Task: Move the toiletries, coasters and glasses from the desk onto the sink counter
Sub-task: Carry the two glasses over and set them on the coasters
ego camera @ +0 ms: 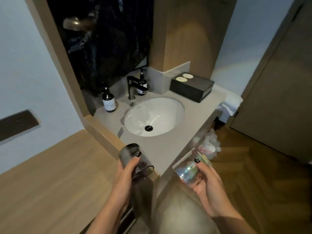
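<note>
- Dark glass (135,159): smoked tumbler, tilted, held over the near corner of the sink surface (162,149), at 6 o'clock from the basin. It does not touch the surface.
- Left hand (125,173): fingers are wrapped around the dark glass from below, with one dark-nailed fingertip lying on its upper side.
- Iridescent glass (190,168): clear tumbler with a rainbow sheen, tilted, held past the near edge of the surface, at 3 o'clock from the dark glass and well apart from it.
- Right hand (206,184): fingers are curled around the iridescent glass, with the thumb laid over its top side.
- Coasters (184,77): two pale round discs lying side by side on top of the black box (191,86), which rests on the surface at 1 o'clock from the basin.
- Basin (154,116): white oval bowl set into the surface, with a black drain at its near side.
- Tap (133,87): dark metal, standing at 11 o'clock from the basin, spout pointing over the bowl.
- Pump bottle (109,102): dark with a pale label, upright at 9 o'clock from the basin.
- Second pump bottle (143,83): dark, upright just behind the tap, at 12 o'clock from the basin.
- White towel (230,105): hangs over the surface's far right edge, at 3 o'clock from the black box.
- Wooden floor (50,183): lies at 9 o'clock from the hands.
</note>
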`<state>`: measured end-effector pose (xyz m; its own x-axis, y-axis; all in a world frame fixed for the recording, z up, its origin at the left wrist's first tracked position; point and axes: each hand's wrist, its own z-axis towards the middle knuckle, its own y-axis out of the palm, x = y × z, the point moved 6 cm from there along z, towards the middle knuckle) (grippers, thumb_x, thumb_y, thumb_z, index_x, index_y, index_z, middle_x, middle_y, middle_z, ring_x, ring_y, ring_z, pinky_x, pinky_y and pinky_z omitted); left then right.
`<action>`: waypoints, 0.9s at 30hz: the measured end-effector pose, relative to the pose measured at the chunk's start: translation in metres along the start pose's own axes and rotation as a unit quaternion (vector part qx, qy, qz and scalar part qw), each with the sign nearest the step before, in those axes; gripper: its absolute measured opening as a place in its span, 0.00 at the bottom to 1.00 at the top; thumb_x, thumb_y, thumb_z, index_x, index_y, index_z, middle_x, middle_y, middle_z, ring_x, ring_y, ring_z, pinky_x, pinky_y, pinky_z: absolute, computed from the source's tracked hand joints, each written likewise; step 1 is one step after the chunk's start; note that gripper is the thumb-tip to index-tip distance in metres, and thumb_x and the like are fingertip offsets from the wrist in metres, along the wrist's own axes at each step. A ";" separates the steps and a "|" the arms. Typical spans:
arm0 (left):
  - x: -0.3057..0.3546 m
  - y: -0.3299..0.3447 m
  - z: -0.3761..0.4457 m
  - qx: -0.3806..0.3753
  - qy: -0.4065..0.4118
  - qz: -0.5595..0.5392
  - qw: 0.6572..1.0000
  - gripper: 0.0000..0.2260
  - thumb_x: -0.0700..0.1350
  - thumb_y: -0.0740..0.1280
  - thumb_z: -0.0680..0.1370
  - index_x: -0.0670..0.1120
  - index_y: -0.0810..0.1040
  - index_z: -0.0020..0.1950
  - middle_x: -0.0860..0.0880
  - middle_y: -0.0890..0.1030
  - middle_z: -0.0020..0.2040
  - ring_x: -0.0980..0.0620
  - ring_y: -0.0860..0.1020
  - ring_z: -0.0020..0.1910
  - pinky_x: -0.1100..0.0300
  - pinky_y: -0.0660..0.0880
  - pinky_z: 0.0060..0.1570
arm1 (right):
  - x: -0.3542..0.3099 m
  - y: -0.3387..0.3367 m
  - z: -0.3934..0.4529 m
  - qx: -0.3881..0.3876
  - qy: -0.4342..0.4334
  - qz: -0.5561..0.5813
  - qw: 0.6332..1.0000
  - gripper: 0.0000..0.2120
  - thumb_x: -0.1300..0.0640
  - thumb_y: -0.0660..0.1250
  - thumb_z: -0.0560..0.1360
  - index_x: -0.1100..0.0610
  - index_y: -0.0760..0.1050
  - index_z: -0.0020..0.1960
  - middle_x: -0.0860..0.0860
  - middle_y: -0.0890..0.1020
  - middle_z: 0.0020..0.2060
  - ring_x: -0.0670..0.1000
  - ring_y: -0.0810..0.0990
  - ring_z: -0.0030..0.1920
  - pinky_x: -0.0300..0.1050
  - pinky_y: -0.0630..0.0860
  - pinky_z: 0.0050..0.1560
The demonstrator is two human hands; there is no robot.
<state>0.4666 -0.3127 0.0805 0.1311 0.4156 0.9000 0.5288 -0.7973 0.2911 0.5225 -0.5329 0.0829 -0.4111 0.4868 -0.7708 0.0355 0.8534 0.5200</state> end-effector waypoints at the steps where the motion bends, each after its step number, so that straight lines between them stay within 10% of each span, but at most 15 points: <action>1: -0.005 0.020 0.001 -0.001 0.003 -0.008 1.000 0.17 0.49 0.66 0.76 0.47 0.74 0.63 0.42 0.84 0.49 0.45 0.84 0.44 0.53 0.77 0.43 | -0.013 -0.016 0.002 0.008 -0.010 0.000 1.000 0.42 0.48 0.83 0.50 0.58 0.75 0.62 0.60 0.82 0.54 0.58 0.82 0.51 0.60 0.78 0.52; 7: -0.031 0.129 -0.003 -0.055 -0.032 -0.056 0.996 0.12 0.54 0.59 0.79 0.50 0.78 0.53 0.49 0.86 0.39 0.51 0.83 0.38 0.54 0.75 0.47 | -0.073 -0.083 0.017 0.063 -0.041 0.006 0.997 0.25 0.54 0.69 0.67 0.57 0.73 0.64 0.62 0.79 0.60 0.65 0.76 0.62 0.68 0.68 0.62; 19: -0.052 0.224 0.057 -0.111 -0.081 -0.025 0.990 0.11 0.50 0.58 0.80 0.49 0.79 0.46 0.50 0.84 0.35 0.56 0.82 0.31 0.56 0.72 0.43 | -0.142 -0.145 0.072 0.112 -0.080 -0.020 0.990 0.19 0.56 0.67 0.72 0.56 0.73 0.62 0.55 0.83 0.49 0.55 0.83 0.49 0.54 0.81 0.46; 27: -0.035 0.286 0.171 -0.112 -0.093 -0.026 0.989 0.15 0.51 0.61 0.79 0.44 0.74 0.62 0.46 0.85 0.44 0.52 0.84 0.37 0.59 0.78 0.37 | -0.193 -0.139 0.161 0.126 -0.096 -0.036 0.987 0.19 0.54 0.69 0.67 0.55 0.74 0.58 0.55 0.83 0.48 0.54 0.83 0.47 0.47 0.82 0.37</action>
<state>0.7570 -0.4804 0.0766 0.2715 0.5161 0.8124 0.3435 -0.8404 0.4192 0.7433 -0.7159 0.1003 -0.2414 0.4280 -0.8710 0.2484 0.8949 0.3709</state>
